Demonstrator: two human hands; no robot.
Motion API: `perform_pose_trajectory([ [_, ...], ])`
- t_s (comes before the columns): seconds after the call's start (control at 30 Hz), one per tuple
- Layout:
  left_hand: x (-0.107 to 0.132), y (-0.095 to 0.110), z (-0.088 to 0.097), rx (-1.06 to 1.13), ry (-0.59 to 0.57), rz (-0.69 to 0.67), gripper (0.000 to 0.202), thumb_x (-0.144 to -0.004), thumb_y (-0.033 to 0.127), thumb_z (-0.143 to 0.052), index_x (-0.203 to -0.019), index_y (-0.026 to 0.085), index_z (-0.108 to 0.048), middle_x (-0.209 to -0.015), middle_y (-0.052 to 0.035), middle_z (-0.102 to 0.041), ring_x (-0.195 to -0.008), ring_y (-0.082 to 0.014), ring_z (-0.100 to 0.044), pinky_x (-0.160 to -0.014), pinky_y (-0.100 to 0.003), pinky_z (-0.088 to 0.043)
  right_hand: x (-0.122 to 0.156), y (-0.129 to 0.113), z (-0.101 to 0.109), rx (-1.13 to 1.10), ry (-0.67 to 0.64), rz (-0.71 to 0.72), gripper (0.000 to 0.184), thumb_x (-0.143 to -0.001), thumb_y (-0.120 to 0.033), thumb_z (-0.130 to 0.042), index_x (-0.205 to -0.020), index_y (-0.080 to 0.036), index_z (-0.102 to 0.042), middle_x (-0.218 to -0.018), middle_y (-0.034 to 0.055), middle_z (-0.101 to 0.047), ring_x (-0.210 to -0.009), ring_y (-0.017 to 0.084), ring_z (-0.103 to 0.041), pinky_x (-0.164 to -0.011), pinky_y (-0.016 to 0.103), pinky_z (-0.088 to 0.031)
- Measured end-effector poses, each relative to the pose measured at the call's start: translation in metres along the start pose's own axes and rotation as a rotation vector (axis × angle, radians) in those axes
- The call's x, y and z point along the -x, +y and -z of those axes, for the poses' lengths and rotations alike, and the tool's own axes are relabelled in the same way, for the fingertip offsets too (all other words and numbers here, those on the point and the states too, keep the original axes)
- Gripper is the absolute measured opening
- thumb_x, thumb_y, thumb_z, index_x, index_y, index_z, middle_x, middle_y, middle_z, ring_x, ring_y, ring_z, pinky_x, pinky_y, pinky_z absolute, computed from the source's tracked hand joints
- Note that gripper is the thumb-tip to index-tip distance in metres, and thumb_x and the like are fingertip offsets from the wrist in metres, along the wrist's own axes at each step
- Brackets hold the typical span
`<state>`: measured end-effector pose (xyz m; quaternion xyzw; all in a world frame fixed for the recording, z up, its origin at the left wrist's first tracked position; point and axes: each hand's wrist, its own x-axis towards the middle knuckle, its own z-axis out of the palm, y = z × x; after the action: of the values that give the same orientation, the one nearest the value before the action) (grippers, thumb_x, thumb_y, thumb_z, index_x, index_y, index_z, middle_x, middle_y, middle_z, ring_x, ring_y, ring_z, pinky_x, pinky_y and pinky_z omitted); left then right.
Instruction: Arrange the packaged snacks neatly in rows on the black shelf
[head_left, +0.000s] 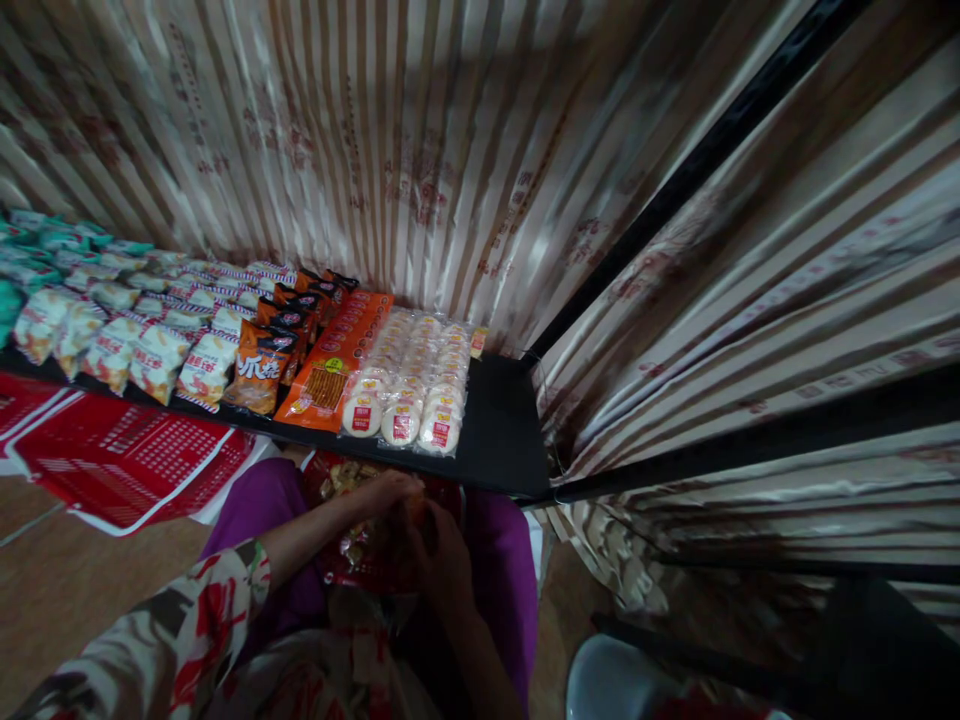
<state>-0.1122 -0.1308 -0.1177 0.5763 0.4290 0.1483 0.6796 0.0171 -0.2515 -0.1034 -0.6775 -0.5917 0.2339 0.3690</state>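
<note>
My left hand (395,489) reaches in from the left over a red basket (390,580) between the knees, its fingers closed at a small orange-brown item (415,508). From below, my right hand (444,555) curls its fingers against the same item. Dim light and blur hide what the item is. Small shiny wrapped pieces (352,545) lie in the basket beneath the hands. Just beyond, on a black shelf (499,430), stand rows of round white cakes or crackers in clear wrap (401,420), next to an orange snack bag (322,375).
Orange-black snack bags (259,370), white snack bags (157,355) and green packets (52,240) line the shelf leftward. Red shopping baskets (135,460) are under it. Striped curtain (420,150) hangs behind. Black frame bars (675,190) and a pale rounded object (611,680) are at right.
</note>
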Motion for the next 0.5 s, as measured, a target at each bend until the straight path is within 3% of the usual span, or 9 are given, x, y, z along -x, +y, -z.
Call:
perform_pose_trajectory([
  [0.13, 0.001, 0.017, -0.004, 0.02, -0.012, 0.054, 0.04, -0.067, 0.054, -0.056, -0.055, 0.016, -0.053, -0.057, 0.0004, -0.053, -0.061, -0.0143, -0.049, -0.056, -0.025, -0.038, -0.004, -0.003, 0.006, 0.022, 0.034, -0.038, 0.04, -0.083, -0.04, -0.053, -0.114, -0.016, -0.059, -0.115, 0.0124, -0.065, -0.106, 0.024, -0.061, -0.093, 0.039, -0.049],
  [0.27, 0.01, 0.038, -0.01, 0.082, -0.031, 0.105, 0.055, -0.064, 0.069, -0.053, -0.063, 0.015, -0.057, -0.057, -0.0021, -0.057, -0.057, -0.0154, -0.053, -0.054, -0.026, -0.04, -0.007, -0.006, 0.015, 0.018, 0.052, -0.068, 0.039, -0.084, -0.041, -0.052, -0.113, -0.017, -0.059, -0.113, 0.0118, -0.065, -0.105, 0.023, -0.062, -0.091, 0.036, -0.049],
  [0.5, 0.018, 0.067, -0.023, 0.101, -0.06, -0.021, 0.055, -0.072, 0.069, -0.048, -0.068, 0.015, -0.057, -0.061, -0.001, -0.058, -0.058, -0.0142, -0.054, -0.056, -0.026, -0.044, -0.013, -0.003, 0.026, 0.015, 0.179, -0.065, 0.043, -0.086, -0.047, -0.049, -0.112, -0.014, -0.059, -0.109, 0.0134, -0.066, -0.102, 0.024, -0.062, -0.089, 0.036, -0.049],
])
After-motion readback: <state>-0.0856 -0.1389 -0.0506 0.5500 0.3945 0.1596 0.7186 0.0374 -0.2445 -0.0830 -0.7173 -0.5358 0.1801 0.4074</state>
